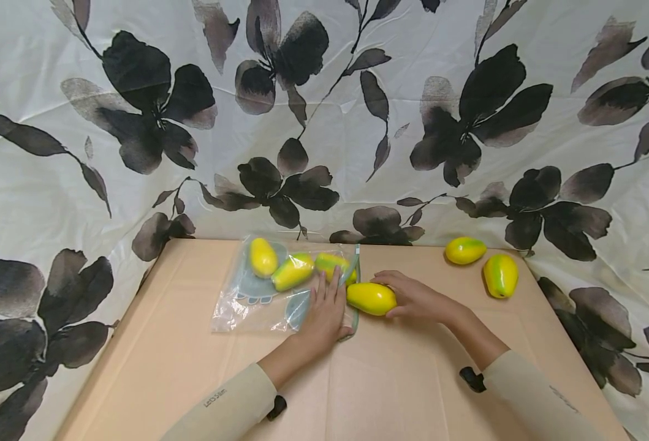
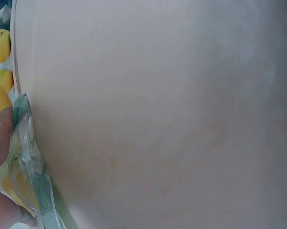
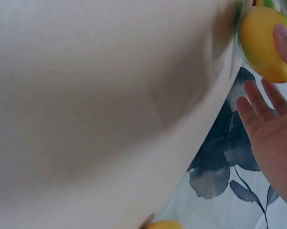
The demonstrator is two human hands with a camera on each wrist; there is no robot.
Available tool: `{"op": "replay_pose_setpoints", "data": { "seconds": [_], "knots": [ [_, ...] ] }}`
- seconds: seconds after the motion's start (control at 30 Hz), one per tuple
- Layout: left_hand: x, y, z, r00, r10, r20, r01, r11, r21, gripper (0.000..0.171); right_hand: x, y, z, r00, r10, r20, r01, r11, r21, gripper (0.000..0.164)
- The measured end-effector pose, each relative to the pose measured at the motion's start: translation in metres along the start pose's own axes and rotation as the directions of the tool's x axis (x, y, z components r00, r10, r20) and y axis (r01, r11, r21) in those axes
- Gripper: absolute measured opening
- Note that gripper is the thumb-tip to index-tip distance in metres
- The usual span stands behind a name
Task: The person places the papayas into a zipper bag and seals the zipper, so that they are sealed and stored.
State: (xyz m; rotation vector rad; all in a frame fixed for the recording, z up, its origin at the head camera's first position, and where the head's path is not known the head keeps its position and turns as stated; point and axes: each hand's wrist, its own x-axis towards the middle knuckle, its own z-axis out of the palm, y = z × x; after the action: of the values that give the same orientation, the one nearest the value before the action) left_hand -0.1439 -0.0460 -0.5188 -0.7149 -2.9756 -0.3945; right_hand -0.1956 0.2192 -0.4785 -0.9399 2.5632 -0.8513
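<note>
On one bag (image 1: 230, 320) of three fruits (image 1: 293, 272), the left hand (image 1: 323, 315) lies spread, right hand (image 1: 415, 297) pinching a fourth (image 1: 371, 299), two (image 1: 465, 250) beyond.

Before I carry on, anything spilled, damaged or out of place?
Nothing stands out: no spill or damage shows. Three fruits lie in the clear bag; the right hand holds another fruit at the bag's edge.

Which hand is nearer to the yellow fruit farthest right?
The right hand is nearer, to the left of that fruit, touching another fruit; the left hand is farther left, resting on the clear bag.
</note>
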Motion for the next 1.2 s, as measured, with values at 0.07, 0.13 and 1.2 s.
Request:
{"op": "replay_pose_setpoints", "data": {
  "seconds": [0.07,0.13,1.2],
  "knots": [
    [0.000,0.000,0.000,1.000,0.004,-0.001,-0.004,1.000,-0.002,0.112,0.004,0.000,0.004,1.000,-0.001,-0.003,0.001,1.000,-0.015,0.078],
    [0.000,0.000,0.000,1.000,0.006,-0.003,-0.006,1.000,-0.002,0.112,0.007,0.001,0.007,1.000,0.003,-0.011,-0.004,1.000,-0.024,0.077],
    [-0.001,0.003,0.001,0.998,0.032,-0.056,-0.025,0.992,0.124,0.117,0.040,-0.008,0.033,0.993,0.029,-0.112,-0.014,0.990,0.139,0.044]
  ]
}}
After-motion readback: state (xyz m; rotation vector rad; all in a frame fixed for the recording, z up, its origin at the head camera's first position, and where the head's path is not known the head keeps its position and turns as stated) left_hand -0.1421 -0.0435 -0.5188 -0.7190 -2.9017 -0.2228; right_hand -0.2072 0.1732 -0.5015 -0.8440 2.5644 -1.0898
